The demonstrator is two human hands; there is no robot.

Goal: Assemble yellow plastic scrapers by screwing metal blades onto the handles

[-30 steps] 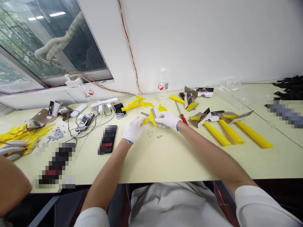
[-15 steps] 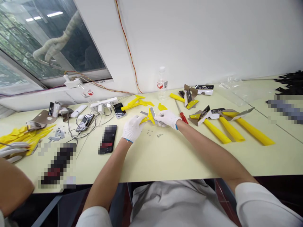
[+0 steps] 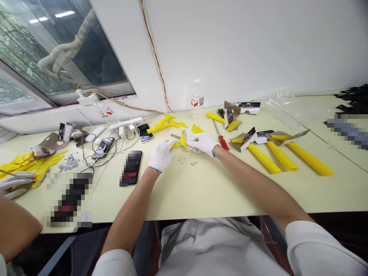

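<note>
Both my hands wear white gloves and meet over the middle of the pale table (image 3: 201, 191). My left hand (image 3: 161, 155) is closed on a yellow plastic scraper head (image 3: 180, 142). My right hand (image 3: 203, 143) pinches the same piece from the right, where a grey metal blade (image 3: 186, 136) sits against it. Several tiny screws (image 3: 188, 161) lie on the table just in front of my hands. A red-handled screwdriver (image 3: 220, 138) lies right beside my right wrist.
Yellow-handled scrapers (image 3: 287, 157) with cardboard sleeves lie at the right, more yellow parts (image 3: 166, 123) behind my hands. A water bottle (image 3: 196, 100) stands at the wall. Phones, a power strip (image 3: 123, 126) and cables are at left. Another person's gloved hand (image 3: 14, 184) works among yellow parts.
My hands have stayed together on the yellow piece, shifting it only slightly. The view has drifted a little.
</note>
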